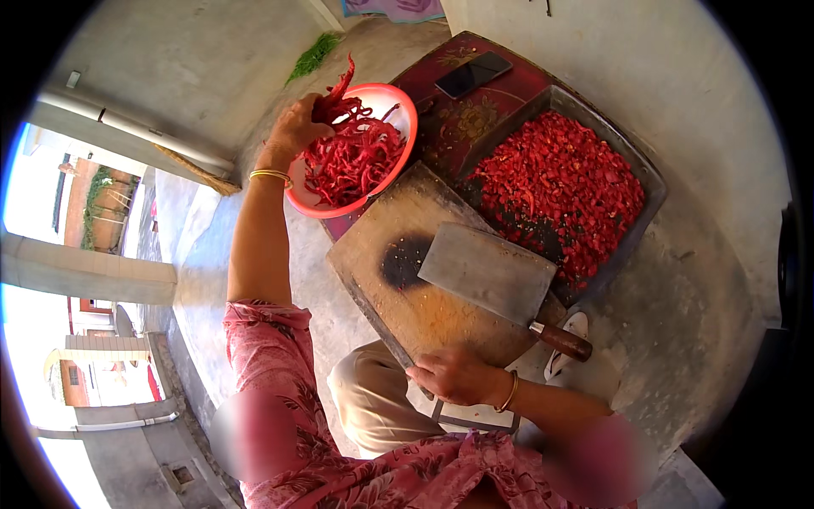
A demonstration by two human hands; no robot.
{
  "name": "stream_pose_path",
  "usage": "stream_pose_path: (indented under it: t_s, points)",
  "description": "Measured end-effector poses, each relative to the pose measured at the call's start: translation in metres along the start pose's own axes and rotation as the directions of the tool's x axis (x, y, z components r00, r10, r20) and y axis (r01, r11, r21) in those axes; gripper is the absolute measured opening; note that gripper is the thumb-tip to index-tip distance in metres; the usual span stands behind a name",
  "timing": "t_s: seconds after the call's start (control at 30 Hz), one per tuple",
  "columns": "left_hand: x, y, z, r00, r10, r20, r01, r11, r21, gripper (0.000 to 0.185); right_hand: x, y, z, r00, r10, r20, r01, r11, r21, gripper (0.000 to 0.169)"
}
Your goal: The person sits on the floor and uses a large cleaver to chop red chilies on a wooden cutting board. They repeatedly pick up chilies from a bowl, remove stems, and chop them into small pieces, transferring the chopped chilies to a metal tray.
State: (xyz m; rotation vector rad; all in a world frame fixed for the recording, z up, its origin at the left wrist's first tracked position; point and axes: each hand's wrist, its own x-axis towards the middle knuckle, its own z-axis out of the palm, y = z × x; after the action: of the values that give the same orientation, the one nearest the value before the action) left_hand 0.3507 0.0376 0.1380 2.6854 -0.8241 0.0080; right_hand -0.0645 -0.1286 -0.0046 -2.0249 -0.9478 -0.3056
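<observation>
My left hand grips a bunch of dried red chilli peppers above the rim of a red plastic basin with a white inside. More whole red chillies lie in the basin. My right hand rests on the near edge of a worn wooden chopping board; whether it grips the edge is hard to tell. A cleaver with a broad grey blade lies flat on the board, its brown wooden handle jutting past the right edge. Dark staining marks the board left of the blade.
Right of the board, a dark metal tray holds chopped red chillies. A smartphone lies on the dark red patterned table. A wall stands beyond. Green stalks lie on the concrete floor.
</observation>
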Motion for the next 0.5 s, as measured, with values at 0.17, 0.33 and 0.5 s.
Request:
stream_pose_path:
  t_s: [0.17, 0.33, 0.5]
  points:
    - [-0.034, -0.032, 0.06, 0.99, -0.027, 0.139, 0.044, 0.991, -0.126, 0.058, -0.003, 0.0, 0.008, 1.0, -0.01, -0.03, 0.011, 1.0, 0.019, 0.015]
    - [-0.045, -0.01, 0.053, 0.986, -0.1, 0.133, 0.154, 0.853, -0.499, 0.051, -0.006, 0.002, 0.003, 1.0, 0.016, -0.006, -0.016, 0.999, -0.029, 0.015]
    - [-0.053, -0.029, 0.05, 0.955, -0.043, 0.295, 0.117, 0.964, -0.239, 0.051, -0.004, 0.001, 0.007, 0.998, 0.008, 0.058, -0.006, 0.999, -0.033, 0.018]
